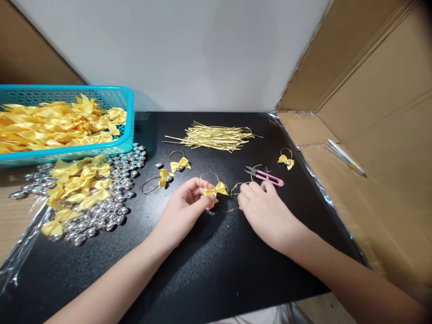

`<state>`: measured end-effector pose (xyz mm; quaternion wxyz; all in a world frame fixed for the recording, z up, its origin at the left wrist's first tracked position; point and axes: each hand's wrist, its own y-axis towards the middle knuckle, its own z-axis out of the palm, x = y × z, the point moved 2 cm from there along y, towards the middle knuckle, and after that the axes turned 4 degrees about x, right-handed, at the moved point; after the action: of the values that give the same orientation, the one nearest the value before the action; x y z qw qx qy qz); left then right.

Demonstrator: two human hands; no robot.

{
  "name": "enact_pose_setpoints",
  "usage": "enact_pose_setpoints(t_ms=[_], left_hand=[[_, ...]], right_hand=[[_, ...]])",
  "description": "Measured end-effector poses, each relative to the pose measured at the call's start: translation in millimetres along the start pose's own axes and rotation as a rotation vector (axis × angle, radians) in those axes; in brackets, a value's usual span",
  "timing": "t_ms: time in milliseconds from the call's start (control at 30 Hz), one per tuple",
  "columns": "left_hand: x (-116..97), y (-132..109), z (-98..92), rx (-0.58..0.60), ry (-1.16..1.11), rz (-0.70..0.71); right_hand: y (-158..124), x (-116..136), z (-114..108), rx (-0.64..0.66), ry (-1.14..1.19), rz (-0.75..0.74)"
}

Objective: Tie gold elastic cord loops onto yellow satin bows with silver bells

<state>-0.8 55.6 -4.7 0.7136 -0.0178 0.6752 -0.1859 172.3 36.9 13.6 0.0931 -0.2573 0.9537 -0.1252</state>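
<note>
My left hand (191, 198) pinches a yellow bow (219, 188) with a thin gold ring (209, 173) rising behind it. To its right, my right hand (258, 202) is closed with its fingertips bent down near the table; thin gold cord (235, 188) runs between the bow and these fingers. What the fingers grip is hidden. Just beyond my right hand lie pink thread snips (270, 177). Left of my left hand are two rings with bows and silver beads, one bow (180, 164) farther back and one bow (164, 178) nearer.
A blue basket (130, 117) of yellow bows stands at the left. Before it lie silver beads (97, 220) and loose bows (81, 180). Gold cord pieces (219, 136) are piled at the back. Another bow ring (286, 161) and a white pen-like tool (346, 157) lie at the right.
</note>
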Motion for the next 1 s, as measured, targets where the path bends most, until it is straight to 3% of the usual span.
enact_pose_setpoints(t_ms=[167,433,567,700,867,1000], left_hand=[[0,-1,-0.5,-0.003,0.002,-0.007],[0,0,0.7,0.012,0.007,-0.006],[0,1,0.3,0.01,0.0,0.01],[1,0,-1.0,0.002,0.001,0.02],[1,0,-2.3,-0.012,0.007,0.035],[-1,2,-4.1,-0.04,-0.004,0.053]], right_hand=[[-6,-24,-2,-0.066,0.202,0.106],[-3,-38,6,-0.061,0.576,0.067],[-3,-41,3,-0.182,0.606,0.04],[-1,-34,4,-0.166,0.547,0.002],[9,-14,8,-0.219,0.522,0.179],[7,-12,6,-0.13,0.544,0.219]])
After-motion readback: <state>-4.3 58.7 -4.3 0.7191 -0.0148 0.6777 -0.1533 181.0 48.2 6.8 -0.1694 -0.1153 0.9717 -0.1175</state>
